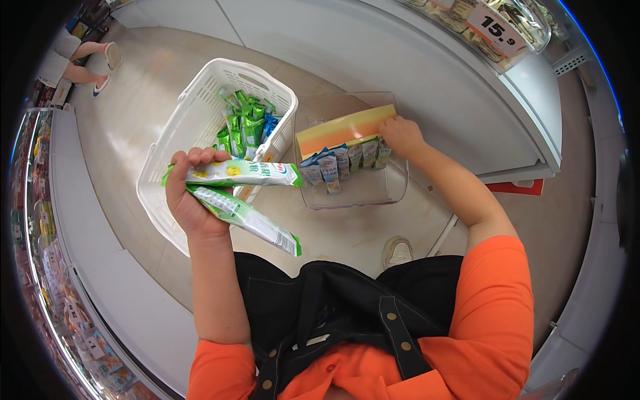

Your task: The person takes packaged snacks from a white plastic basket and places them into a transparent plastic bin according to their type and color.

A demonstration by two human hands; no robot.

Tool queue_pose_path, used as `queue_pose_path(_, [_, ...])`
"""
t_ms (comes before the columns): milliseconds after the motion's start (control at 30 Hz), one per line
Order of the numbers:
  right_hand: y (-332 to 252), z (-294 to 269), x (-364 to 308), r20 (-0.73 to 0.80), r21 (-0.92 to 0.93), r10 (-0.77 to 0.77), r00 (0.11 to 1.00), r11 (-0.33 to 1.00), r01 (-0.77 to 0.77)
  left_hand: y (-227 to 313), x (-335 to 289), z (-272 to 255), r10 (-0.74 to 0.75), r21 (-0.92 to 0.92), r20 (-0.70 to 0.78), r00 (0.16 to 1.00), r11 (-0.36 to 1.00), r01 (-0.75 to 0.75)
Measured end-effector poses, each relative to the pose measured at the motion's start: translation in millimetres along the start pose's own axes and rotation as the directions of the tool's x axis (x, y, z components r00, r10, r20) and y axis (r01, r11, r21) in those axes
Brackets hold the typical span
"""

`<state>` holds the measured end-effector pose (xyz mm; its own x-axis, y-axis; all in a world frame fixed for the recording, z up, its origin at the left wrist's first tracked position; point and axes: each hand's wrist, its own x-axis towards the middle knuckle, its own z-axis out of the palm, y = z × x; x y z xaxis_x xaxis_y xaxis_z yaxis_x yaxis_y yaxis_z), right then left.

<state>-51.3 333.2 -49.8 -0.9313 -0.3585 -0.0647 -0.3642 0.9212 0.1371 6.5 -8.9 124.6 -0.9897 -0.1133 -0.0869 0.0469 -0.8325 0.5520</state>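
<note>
My left hand [193,193] is closed around two long green-and-white packets, which fan out to the right: an upper packet [243,173] and a lower packet [247,217]. Beneath it is a white plastic basket [150,177] with green packets [248,130] and a few blue ones inside. To the right, a clear plastic bin [390,192] holds a yellow-orange board [340,130] and a row of small blue-and-white and green packets [343,160]. At the right end of that row, my right hand [402,137] has its fingers curled against the board; their tips are hidden.
A grey-white cabinet [427,73] runs behind the bin, with packaged goods and a price sign [497,28] above. Shelves of packets [57,267] line the left side. Another person's legs [87,60] show at the far left. My shoe [398,252] is near the bin.
</note>
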Motion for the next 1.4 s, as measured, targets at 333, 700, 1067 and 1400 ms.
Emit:
queue_pose_path(333, [-53,-143,18,0.395,0.914,-0.309,0.865,0.036,-0.405,-12,-2,3,-0.006,-0.140,0.146,0.989,0.990,0.026])
queue_pose_path(700, [-93,-184,4,0.287,0.893,-0.338,0.896,-0.246,-0.378,-11,-8,5,-0.089,0.244,0.006,0.996,0.966,0.084])
queue_pose_path(1067, [22,-145,11,0.136,0.955,-0.088,0.987,-0.252,-0.154,-8,8,2,-0.043,0.047,-0.135,0.990,0.998,0.050])
queue_pose_path(1400, [-11,-26,-5,0.474,0.083,-0.050,0.879,0.997,0.012,-15,2,4,-0.121,0.069,-0.155,0.980,0.989,0.133])
